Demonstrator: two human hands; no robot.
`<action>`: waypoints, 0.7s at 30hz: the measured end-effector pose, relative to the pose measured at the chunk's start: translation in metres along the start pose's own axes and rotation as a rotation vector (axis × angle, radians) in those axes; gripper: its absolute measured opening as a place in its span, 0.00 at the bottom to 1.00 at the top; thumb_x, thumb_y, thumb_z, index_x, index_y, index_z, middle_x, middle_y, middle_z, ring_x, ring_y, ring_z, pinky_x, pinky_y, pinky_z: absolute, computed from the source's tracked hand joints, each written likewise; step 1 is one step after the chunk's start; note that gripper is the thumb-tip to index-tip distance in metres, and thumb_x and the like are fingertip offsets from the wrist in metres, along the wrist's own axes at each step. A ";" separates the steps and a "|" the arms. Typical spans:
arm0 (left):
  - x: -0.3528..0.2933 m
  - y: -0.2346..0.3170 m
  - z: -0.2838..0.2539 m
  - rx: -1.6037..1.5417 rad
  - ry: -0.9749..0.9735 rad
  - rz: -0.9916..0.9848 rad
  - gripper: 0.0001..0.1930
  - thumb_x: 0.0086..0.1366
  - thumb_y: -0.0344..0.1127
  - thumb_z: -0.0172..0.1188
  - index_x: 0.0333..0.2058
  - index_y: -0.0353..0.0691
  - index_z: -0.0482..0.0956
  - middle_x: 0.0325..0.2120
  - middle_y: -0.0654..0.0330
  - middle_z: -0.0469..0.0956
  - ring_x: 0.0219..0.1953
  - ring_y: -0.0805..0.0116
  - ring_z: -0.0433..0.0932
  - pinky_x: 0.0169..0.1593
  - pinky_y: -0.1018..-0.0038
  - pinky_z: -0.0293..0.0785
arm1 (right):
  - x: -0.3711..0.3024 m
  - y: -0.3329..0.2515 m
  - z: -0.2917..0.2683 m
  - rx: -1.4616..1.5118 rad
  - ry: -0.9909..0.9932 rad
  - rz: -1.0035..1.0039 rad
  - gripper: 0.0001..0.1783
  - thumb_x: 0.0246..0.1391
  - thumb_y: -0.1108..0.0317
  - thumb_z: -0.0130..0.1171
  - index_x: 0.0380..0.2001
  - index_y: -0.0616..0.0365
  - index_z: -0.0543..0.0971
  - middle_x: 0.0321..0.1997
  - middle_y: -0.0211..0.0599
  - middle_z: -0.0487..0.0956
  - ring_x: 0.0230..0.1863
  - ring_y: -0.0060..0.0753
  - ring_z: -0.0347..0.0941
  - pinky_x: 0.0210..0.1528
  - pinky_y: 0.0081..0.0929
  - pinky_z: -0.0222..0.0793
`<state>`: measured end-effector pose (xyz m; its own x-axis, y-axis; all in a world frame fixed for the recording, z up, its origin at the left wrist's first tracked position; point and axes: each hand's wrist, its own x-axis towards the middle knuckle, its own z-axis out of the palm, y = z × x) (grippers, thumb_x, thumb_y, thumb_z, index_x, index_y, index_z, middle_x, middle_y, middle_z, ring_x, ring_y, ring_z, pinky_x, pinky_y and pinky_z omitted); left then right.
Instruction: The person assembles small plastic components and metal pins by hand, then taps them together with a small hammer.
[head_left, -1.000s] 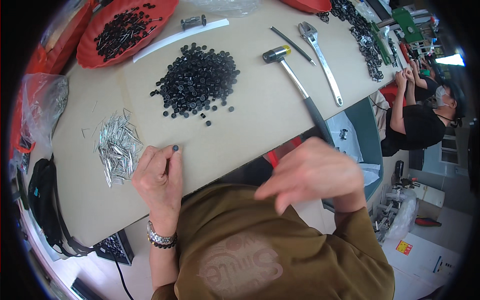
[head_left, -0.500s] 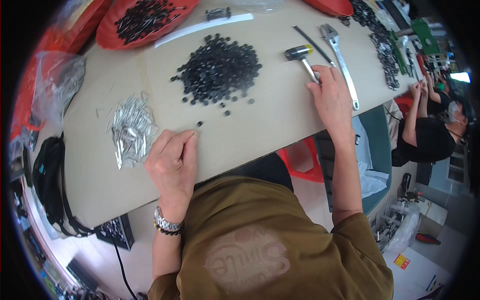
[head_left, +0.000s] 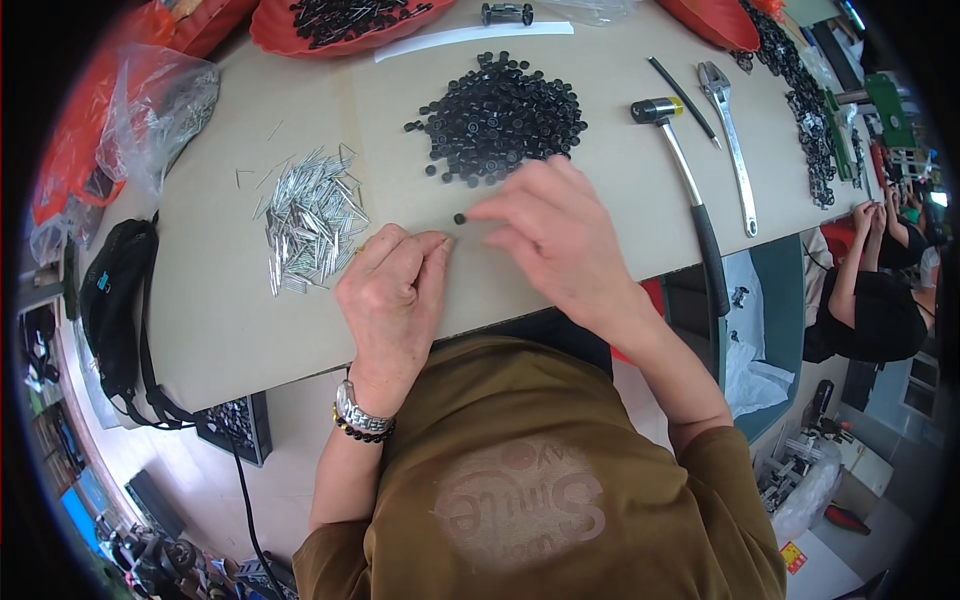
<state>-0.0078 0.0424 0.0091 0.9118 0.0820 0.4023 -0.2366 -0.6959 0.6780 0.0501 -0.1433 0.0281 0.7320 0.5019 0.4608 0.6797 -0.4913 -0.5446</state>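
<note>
My left hand (head_left: pixel 392 292) rests on the table with its fingers closed in a pinch; what they hold, if anything, is hidden. Just beyond its fingertips is a small black round cap (head_left: pixel 460 219), and I cannot tell whether it is joined to anything in the hand. My right hand (head_left: pixel 560 235), slightly blurred, hovers to the right with thumb and index finger apart, the index tip close to the cap. Farther off lies a heap of black round caps (head_left: pixel 505 115). Left of my left hand is a pile of thin silver metal pins (head_left: pixel 312 215).
A hammer (head_left: pixel 690 175) lies at the right, its handle past the table edge. Beside it are an adjustable wrench (head_left: pixel 733 140) and a thin dark rod (head_left: pixel 682 98). A red dish (head_left: pixel 300 45) of black-capped pins and a small metal-and-black part (head_left: pixel 507 14) lie at the back.
My right hand has let go of the hammer and moved left, toward the cap by my left hand. The whole view has shifted, and my left hand keeps its pinch.
</note>
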 end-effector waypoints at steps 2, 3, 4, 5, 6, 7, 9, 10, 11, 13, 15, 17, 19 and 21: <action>0.000 0.002 0.000 0.001 -0.004 -0.002 0.05 0.53 0.22 0.71 0.29 0.36 0.85 0.21 0.59 0.73 0.23 0.64 0.73 0.28 0.69 0.70 | 0.008 0.003 0.016 -0.025 -0.007 -0.027 0.11 0.42 0.75 0.70 0.31 0.55 0.82 0.34 0.31 0.73 0.41 0.39 0.70 0.42 0.35 0.66; 0.001 0.002 -0.001 0.000 -0.009 -0.003 0.05 0.53 0.22 0.72 0.29 0.37 0.85 0.21 0.59 0.74 0.23 0.63 0.74 0.28 0.68 0.70 | 0.011 0.005 0.020 -0.052 -0.015 -0.053 0.10 0.42 0.74 0.70 0.31 0.55 0.82 0.33 0.31 0.72 0.41 0.38 0.69 0.41 0.33 0.65; 0.001 0.003 -0.001 0.002 -0.008 -0.004 0.05 0.53 0.22 0.72 0.29 0.37 0.85 0.21 0.59 0.74 0.23 0.63 0.74 0.28 0.68 0.70 | 0.012 0.006 0.022 -0.050 -0.016 -0.055 0.10 0.42 0.74 0.70 0.31 0.55 0.82 0.33 0.31 0.72 0.41 0.38 0.69 0.41 0.33 0.65; 0.000 0.004 -0.001 -0.002 -0.011 -0.016 0.05 0.53 0.22 0.72 0.29 0.37 0.85 0.21 0.59 0.74 0.23 0.63 0.74 0.28 0.68 0.71 | 0.013 0.007 0.024 -0.077 -0.053 -0.057 0.09 0.42 0.73 0.68 0.30 0.55 0.81 0.32 0.30 0.72 0.41 0.38 0.68 0.42 0.33 0.64; 0.000 0.003 -0.001 -0.006 -0.014 -0.027 0.05 0.54 0.23 0.71 0.29 0.37 0.85 0.21 0.59 0.74 0.23 0.62 0.74 0.29 0.68 0.71 | 0.014 0.007 0.025 -0.103 -0.091 -0.060 0.08 0.43 0.73 0.67 0.29 0.55 0.80 0.32 0.30 0.71 0.41 0.38 0.68 0.42 0.32 0.64; 0.000 0.003 -0.001 -0.005 -0.013 -0.031 0.05 0.54 0.23 0.71 0.29 0.37 0.85 0.21 0.59 0.74 0.23 0.62 0.74 0.29 0.68 0.71 | 0.014 0.006 0.025 -0.101 -0.095 -0.061 0.08 0.43 0.73 0.67 0.29 0.55 0.80 0.32 0.30 0.71 0.41 0.38 0.68 0.42 0.32 0.64; 0.000 0.002 -0.001 -0.016 -0.016 -0.020 0.05 0.54 0.23 0.71 0.29 0.38 0.85 0.22 0.59 0.74 0.24 0.62 0.75 0.29 0.67 0.71 | 0.012 0.004 0.020 -0.223 -0.064 -0.100 0.07 0.43 0.73 0.65 0.27 0.55 0.78 0.32 0.31 0.71 0.40 0.38 0.68 0.41 0.33 0.65; 0.000 0.001 -0.001 -0.018 -0.015 -0.027 0.05 0.54 0.23 0.71 0.29 0.38 0.85 0.22 0.59 0.74 0.24 0.62 0.75 0.29 0.67 0.71 | 0.010 0.003 0.019 -0.222 -0.071 -0.101 0.07 0.43 0.73 0.65 0.27 0.55 0.78 0.32 0.31 0.71 0.40 0.38 0.68 0.41 0.33 0.65; 0.001 0.000 -0.002 -0.012 -0.017 0.003 0.05 0.55 0.22 0.71 0.31 0.36 0.86 0.22 0.59 0.75 0.23 0.66 0.74 0.28 0.71 0.70 | 0.007 0.003 0.017 -0.219 -0.040 -0.086 0.07 0.42 0.73 0.65 0.27 0.55 0.78 0.32 0.31 0.72 0.39 0.38 0.68 0.40 0.33 0.66; 0.000 -0.001 -0.003 -0.006 -0.018 0.026 0.04 0.56 0.21 0.70 0.32 0.34 0.86 0.22 0.60 0.76 0.21 0.71 0.72 0.27 0.74 0.68 | -0.001 0.002 0.013 -0.214 -0.016 -0.073 0.07 0.42 0.74 0.65 0.27 0.55 0.79 0.31 0.32 0.72 0.38 0.38 0.68 0.39 0.34 0.67; 0.000 0.000 -0.002 -0.005 -0.028 0.032 0.04 0.57 0.21 0.70 0.32 0.33 0.86 0.22 0.59 0.76 0.21 0.70 0.72 0.27 0.74 0.68 | -0.010 0.000 0.010 -0.178 -0.032 -0.038 0.07 0.43 0.75 0.65 0.28 0.55 0.79 0.31 0.32 0.73 0.36 0.39 0.69 0.37 0.35 0.69; 0.001 0.001 -0.003 -0.006 -0.026 0.033 0.04 0.57 0.21 0.70 0.32 0.33 0.86 0.22 0.59 0.76 0.21 0.70 0.72 0.27 0.74 0.68 | -0.013 -0.005 0.011 -0.165 -0.020 0.015 0.09 0.43 0.78 0.66 0.30 0.56 0.80 0.31 0.33 0.74 0.35 0.40 0.70 0.36 0.35 0.69; 0.000 0.000 -0.003 -0.006 -0.025 0.037 0.03 0.57 0.21 0.70 0.31 0.33 0.86 0.22 0.59 0.76 0.21 0.70 0.72 0.27 0.74 0.68 | -0.015 -0.010 0.009 -0.153 -0.006 0.068 0.12 0.42 0.82 0.67 0.32 0.57 0.81 0.31 0.35 0.76 0.34 0.41 0.71 0.36 0.35 0.69; -0.001 0.000 -0.002 -0.003 -0.024 0.000 0.05 0.54 0.23 0.70 0.30 0.38 0.85 0.23 0.60 0.75 0.26 0.61 0.75 0.32 0.68 0.73 | -0.016 -0.012 0.005 -0.063 -0.017 0.188 0.11 0.45 0.83 0.66 0.34 0.58 0.82 0.32 0.35 0.78 0.35 0.40 0.73 0.35 0.35 0.72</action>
<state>-0.0096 0.0432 0.0096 0.9195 0.0653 0.3877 -0.2375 -0.6937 0.6800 0.0302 -0.1421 0.0234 0.8456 0.4088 0.3434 0.5334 -0.6209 -0.5744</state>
